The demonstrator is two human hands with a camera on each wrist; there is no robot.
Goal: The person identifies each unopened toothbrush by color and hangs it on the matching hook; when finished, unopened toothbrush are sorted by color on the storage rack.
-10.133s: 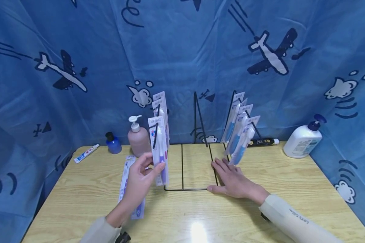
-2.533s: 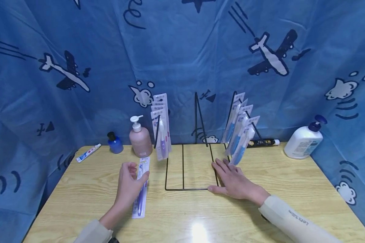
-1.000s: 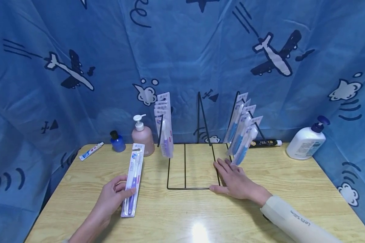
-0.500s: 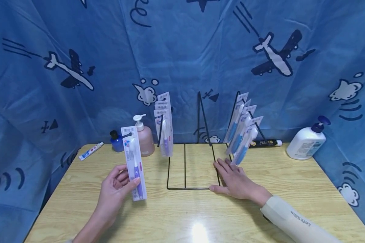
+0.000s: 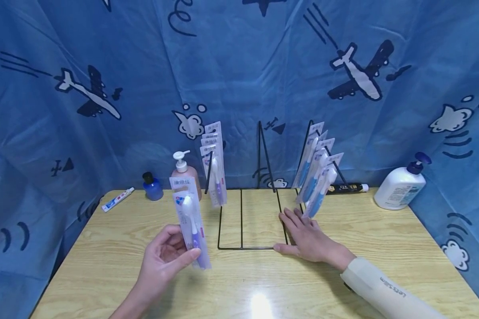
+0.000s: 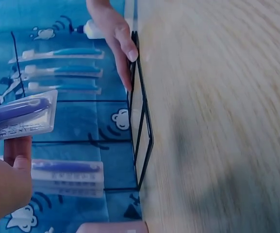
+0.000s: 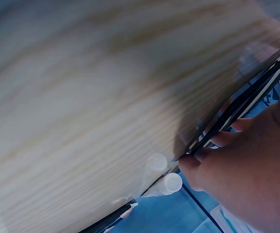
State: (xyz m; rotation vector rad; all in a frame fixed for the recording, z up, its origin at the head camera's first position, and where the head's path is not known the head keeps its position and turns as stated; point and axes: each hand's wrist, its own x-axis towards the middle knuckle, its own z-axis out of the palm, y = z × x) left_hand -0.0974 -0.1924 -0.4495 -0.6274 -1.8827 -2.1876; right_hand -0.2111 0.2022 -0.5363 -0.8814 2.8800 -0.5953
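My left hand (image 5: 161, 259) pinches a purple toothbrush (image 5: 192, 230) in a clear-fronted card pack, thumb over its lower part. The pack stands nearly upright above the table, its hang hole at the top. In the left wrist view the pack's lower end (image 6: 25, 114) juts out past the fingers. My right hand (image 5: 309, 237) rests with spread fingers on the right side of the black wire rack's base (image 5: 241, 221). Several packed purple toothbrushes (image 5: 214, 173) hang from the rack's left hook. Packed blue toothbrushes (image 5: 317, 177) hang on the right one; the middle hook (image 5: 266, 157) is bare.
A pink pump bottle (image 5: 189, 173) stands behind the held pack, partly hidden. Left of it are a blue bottle (image 5: 153, 189) and a small toothpaste tube (image 5: 117, 200). A black tube (image 5: 347, 188) and a white pump bottle (image 5: 399, 188) sit at the right. Blue curtain hangs behind.
Ten seconds ago the left hand held another purple pack at the left hook; that pack now hangs there. It has since lifted this one off the table and turned it upright. Right hand unmoved.
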